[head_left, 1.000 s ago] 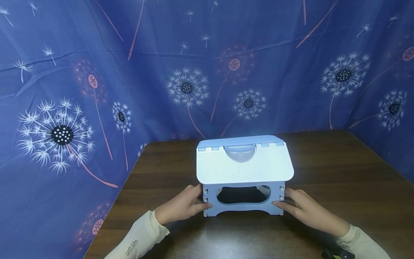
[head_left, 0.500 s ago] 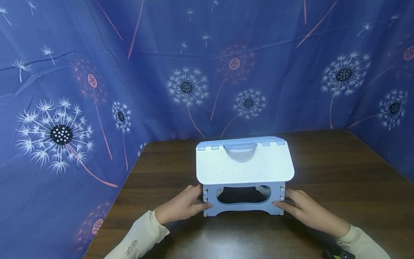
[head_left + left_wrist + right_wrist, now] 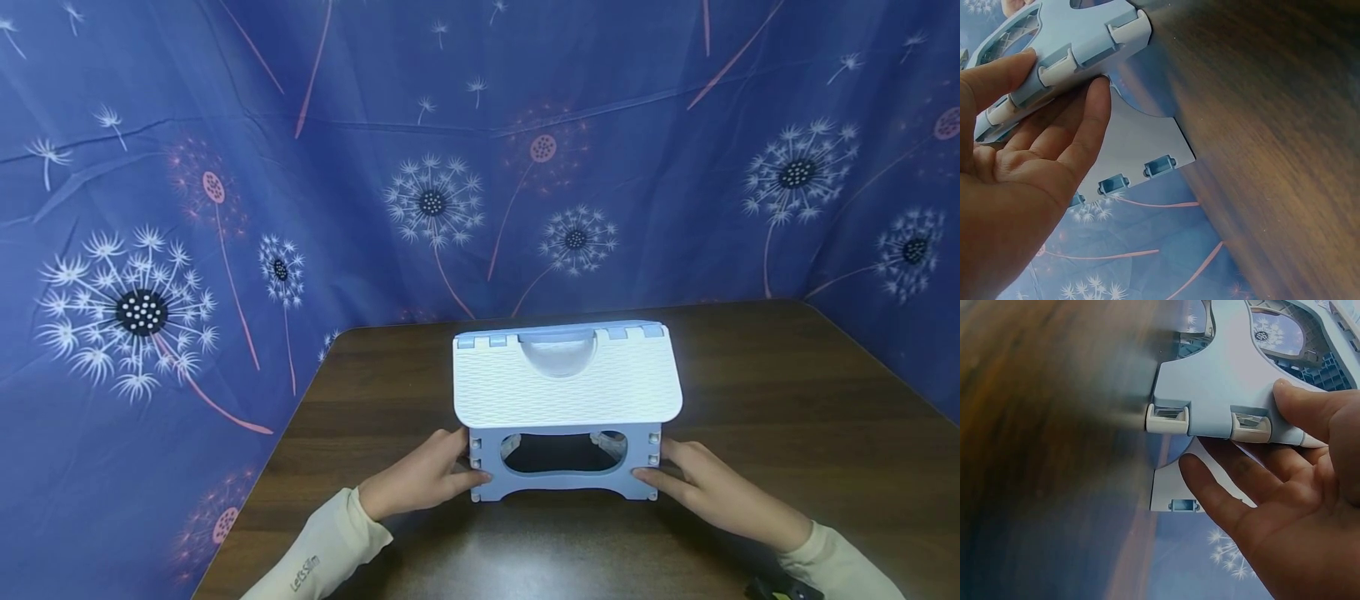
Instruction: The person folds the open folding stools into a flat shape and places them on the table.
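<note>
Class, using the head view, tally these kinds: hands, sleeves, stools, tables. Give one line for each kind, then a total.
Hands: 2, the left hand and the right hand
Sleeves: 2, the left sleeve and the right sleeve
Stools: 1, the blue and white stool
Tables: 1, the brown table
Total: 6

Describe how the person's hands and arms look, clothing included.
The left hand and right hand are bare. The left sleeve and right sleeve are long and pale cream; dark lettering, apparently "Let's Slim", runs along the left one.
</note>
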Action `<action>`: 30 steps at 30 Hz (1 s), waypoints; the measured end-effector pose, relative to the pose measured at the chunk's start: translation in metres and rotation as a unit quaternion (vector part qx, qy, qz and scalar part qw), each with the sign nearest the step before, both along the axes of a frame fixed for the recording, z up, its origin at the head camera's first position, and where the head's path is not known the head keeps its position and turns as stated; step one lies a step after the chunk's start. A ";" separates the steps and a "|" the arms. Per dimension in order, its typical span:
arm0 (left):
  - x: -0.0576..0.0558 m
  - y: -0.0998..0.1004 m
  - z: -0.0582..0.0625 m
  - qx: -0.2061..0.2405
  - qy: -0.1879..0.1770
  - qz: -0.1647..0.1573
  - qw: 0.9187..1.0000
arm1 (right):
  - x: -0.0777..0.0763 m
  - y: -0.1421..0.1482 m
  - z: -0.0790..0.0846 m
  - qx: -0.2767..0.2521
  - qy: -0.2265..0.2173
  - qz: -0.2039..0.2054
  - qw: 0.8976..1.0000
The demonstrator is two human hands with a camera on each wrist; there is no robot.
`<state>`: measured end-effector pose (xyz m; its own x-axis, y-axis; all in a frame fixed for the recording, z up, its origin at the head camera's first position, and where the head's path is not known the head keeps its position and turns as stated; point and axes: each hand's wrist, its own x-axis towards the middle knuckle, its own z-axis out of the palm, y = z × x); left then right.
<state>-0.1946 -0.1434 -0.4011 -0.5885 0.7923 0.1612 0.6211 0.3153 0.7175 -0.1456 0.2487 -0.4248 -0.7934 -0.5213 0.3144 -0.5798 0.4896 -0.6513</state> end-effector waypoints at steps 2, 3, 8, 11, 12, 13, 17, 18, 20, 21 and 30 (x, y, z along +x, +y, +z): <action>0.000 0.000 0.000 -0.001 -0.001 0.000 1.000 | 0.000 0.000 0.000 0.001 0.002 0.000 1.000; 0.000 0.000 0.000 -0.001 -0.002 0.000 1.000 | 0.000 0.000 0.000 0.001 0.002 0.000 1.000; 0.000 0.000 0.000 0.001 -0.010 0.000 1.000 | 0.000 0.000 0.001 0.001 0.003 0.001 1.000; 0.000 0.000 0.000 0.001 -0.013 0.000 1.000 | 0.000 -0.001 0.001 0.002 0.005 0.001 1.000; 0.000 0.000 0.000 0.000 -0.013 0.000 1.000 | 0.000 -0.001 0.001 0.003 0.005 0.001 1.000; 0.000 0.000 -0.001 0.000 -0.013 0.000 1.000 | 0.000 -0.001 0.001 0.003 0.003 0.001 1.000; 0.000 0.000 -0.001 -0.002 -0.009 0.001 1.000 | 0.001 0.000 0.001 0.004 -0.005 0.001 1.000; 0.000 0.000 -0.001 -0.002 -0.008 0.001 1.000 | 0.001 0.000 0.001 0.004 -0.006 0.001 1.000; 0.000 0.001 -0.002 -0.003 -0.007 0.002 1.000 | 0.001 0.000 0.001 0.006 -0.006 0.000 1.000; 0.000 0.001 -0.002 -0.003 -0.008 0.002 1.000 | 0.001 0.000 0.000 0.006 -0.005 -0.001 1.000; 0.000 0.001 -0.002 -0.004 -0.008 0.005 1.000 | 0.000 -0.001 0.000 0.006 -0.006 -0.001 1.000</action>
<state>-0.1949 -0.1426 -0.4032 -0.5981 0.7881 0.1455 0.6066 0.3266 0.7248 -0.1452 0.2481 -0.4250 -0.7977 -0.5240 0.2985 -0.5713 0.4979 -0.6525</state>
